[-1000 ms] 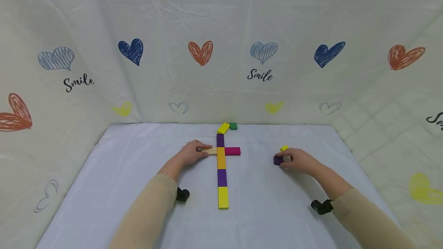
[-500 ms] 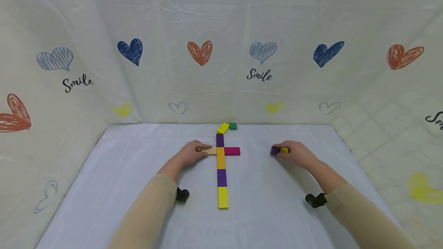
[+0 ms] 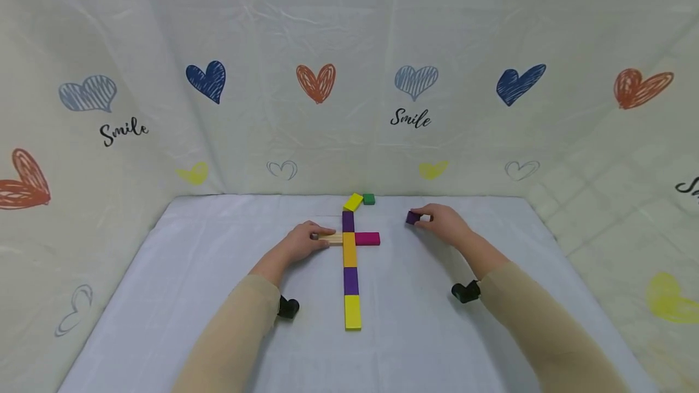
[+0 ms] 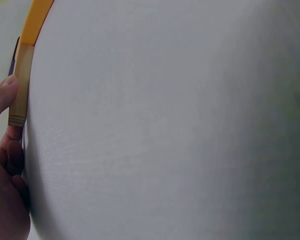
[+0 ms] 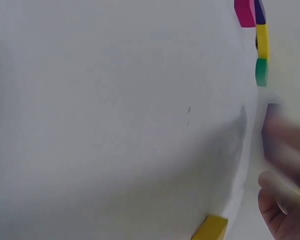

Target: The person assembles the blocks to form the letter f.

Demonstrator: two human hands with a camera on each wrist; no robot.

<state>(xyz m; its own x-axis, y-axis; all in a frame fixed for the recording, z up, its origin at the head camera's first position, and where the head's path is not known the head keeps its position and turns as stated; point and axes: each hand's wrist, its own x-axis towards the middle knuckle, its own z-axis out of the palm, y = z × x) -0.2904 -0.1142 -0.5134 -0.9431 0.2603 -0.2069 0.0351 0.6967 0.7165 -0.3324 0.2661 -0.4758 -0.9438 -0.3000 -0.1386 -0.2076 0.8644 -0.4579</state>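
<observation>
My left hand (image 3: pixel 299 242) pinches the outer end of a plain wooden block (image 3: pixel 335 239), thumb on the near side. That block lies on the table with its inner end at an orange block (image 3: pixel 349 250). On the right, my right hand (image 3: pixel 446 224) holds a small purple block (image 3: pixel 412 218) between thumb and fingertips; hand and block are blurred in the right wrist view. A pink block (image 3: pixel 368 239) juts right from the orange one. Above the orange block lies a purple block (image 3: pixel 348 221), then a slanted yellow block (image 3: pixel 353 202) and a green block (image 3: pixel 369 199).
Nearer me the column continues with another purple block (image 3: pixel 351 281) and a yellow block (image 3: pixel 352 312). A loose yellow block (image 5: pixel 211 229) shows in the right wrist view, hidden behind my right hand in the head view. A printed cloth wall (image 3: pixel 349 138) stands behind the table.
My right hand has carried the purple block left and away from me, past the loose yellow block, toward the green block. My left hand has stayed on the wooden block.
</observation>
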